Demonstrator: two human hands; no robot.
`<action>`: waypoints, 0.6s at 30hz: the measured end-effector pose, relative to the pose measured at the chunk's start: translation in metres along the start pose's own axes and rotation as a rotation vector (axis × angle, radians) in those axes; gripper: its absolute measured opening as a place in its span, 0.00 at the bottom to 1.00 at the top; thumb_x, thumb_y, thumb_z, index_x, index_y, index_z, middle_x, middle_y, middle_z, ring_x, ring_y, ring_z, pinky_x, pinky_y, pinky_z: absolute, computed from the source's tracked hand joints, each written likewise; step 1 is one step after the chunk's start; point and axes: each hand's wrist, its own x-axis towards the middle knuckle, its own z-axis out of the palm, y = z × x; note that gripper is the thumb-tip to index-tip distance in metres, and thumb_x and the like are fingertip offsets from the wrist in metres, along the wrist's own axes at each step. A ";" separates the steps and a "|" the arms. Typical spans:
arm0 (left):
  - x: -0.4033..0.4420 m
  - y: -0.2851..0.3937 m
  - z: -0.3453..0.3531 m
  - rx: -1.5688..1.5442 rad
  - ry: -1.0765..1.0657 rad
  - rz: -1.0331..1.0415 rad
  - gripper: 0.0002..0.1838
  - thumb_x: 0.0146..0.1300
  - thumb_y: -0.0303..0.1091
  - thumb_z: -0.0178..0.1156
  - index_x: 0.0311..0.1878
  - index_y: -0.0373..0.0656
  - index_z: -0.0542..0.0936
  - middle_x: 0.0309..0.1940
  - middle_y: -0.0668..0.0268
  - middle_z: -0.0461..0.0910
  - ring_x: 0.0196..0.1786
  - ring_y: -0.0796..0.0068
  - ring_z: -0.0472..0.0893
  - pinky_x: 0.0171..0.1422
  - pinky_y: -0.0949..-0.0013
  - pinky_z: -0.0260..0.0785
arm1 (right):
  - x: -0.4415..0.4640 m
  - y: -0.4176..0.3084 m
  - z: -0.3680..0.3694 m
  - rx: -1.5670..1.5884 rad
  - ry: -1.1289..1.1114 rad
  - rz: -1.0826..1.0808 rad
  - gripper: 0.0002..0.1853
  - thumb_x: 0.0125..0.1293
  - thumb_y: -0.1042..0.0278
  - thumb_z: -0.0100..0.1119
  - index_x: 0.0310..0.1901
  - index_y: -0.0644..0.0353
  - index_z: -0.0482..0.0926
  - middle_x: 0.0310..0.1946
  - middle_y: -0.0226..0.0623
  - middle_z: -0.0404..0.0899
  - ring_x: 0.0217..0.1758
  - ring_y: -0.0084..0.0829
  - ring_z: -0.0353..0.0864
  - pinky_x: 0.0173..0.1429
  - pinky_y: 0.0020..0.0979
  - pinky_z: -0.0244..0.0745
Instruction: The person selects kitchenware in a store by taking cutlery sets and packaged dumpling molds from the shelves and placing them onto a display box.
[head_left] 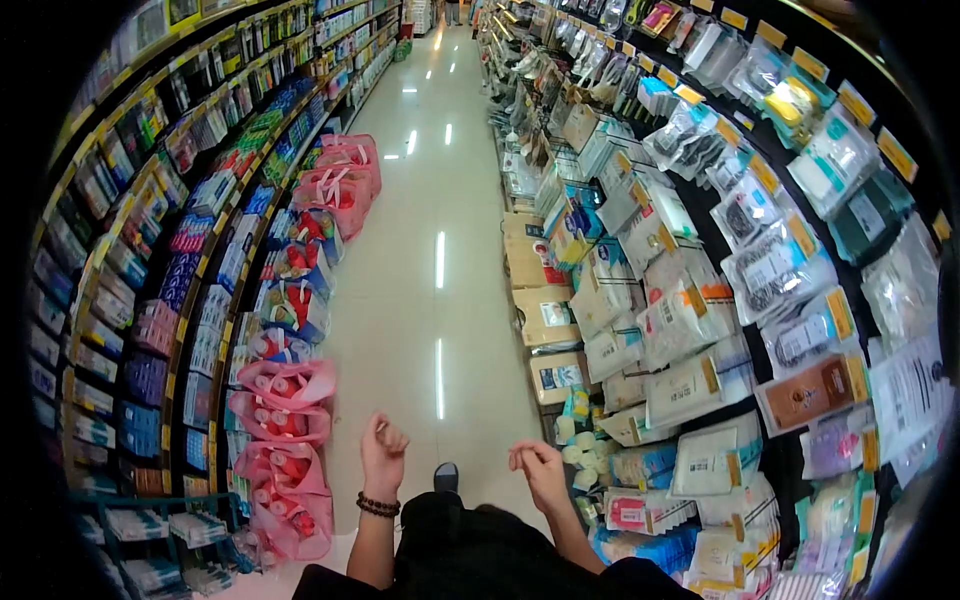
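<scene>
Pink bags (318,495) stand left of the floor (390,330); packs (715,455) hang right of it. 2 hands, apart, loosely curled, apparently empty: left hand (383,452) nearer the bags, right hand (540,470) nearer the packs. Judged step: moving along the floor. Any pickup requires reaching beyond its edge.

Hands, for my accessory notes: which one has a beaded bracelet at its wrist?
The left hand: a dark beaded bracelet circles its wrist; the right hand shows none.
</scene>
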 end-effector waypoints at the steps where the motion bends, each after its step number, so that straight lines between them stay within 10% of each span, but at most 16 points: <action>1: 0.012 -0.002 0.014 0.056 -0.136 -0.031 0.10 0.71 0.35 0.51 0.32 0.45 0.71 0.14 0.74 0.60 0.19 0.82 0.62 0.27 0.76 0.56 | 0.020 -0.006 0.001 0.042 0.007 -0.009 0.09 0.70 0.79 0.46 0.40 0.68 0.79 0.24 0.31 0.72 0.31 0.24 0.71 0.39 0.26 0.67; 7: 0.091 -0.038 0.076 0.545 -0.126 -0.056 0.05 0.67 0.29 0.57 0.41 0.38 0.77 0.34 0.62 0.82 0.29 0.77 0.77 0.36 0.74 0.68 | 0.131 -0.017 0.003 0.007 0.051 0.029 0.07 0.70 0.78 0.49 0.41 0.66 0.79 0.29 0.33 0.77 0.34 0.24 0.75 0.42 0.26 0.70; 18: 0.306 -0.048 0.192 0.878 -0.318 -0.229 0.21 0.54 0.18 0.68 0.51 0.34 0.75 0.33 0.58 0.85 0.26 0.81 0.78 0.26 0.80 0.65 | 0.395 -0.025 -0.033 0.115 0.037 0.211 0.08 0.72 0.73 0.50 0.42 0.64 0.79 0.31 0.30 0.77 0.35 0.20 0.76 0.45 0.24 0.73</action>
